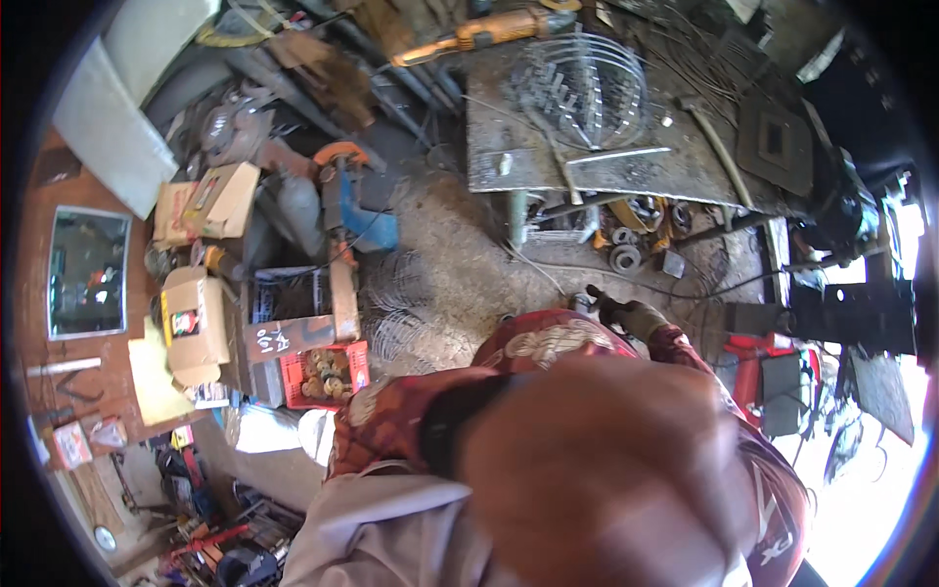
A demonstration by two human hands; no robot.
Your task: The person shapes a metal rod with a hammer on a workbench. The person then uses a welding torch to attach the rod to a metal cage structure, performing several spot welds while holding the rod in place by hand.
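Observation:
Close to the camera, my left hand (597,470) is a large smear of motion with a black band (460,421) at its wrist. Its fingers cannot be made out, nor whether anything is in them. Further out, my right hand (634,318) wears a dark glove and reaches from a red sleeve (677,344). Its fingers look stretched out, with nothing visible in them. It hangs above the floor, in front of the metal-topped workbench (499,117). On that bench lies a round wire guard (587,93), beside a thin metal strip (621,154) and a hammer (719,152).
An orange angle grinder (484,34) rests at the bench's far edge. Several wire guards (396,293) lie on the floor, near a blue cut-off machine (362,215) and a red crate (298,377). Cardboard boxes (196,318) stand left. A cable (704,293) crosses the floor.

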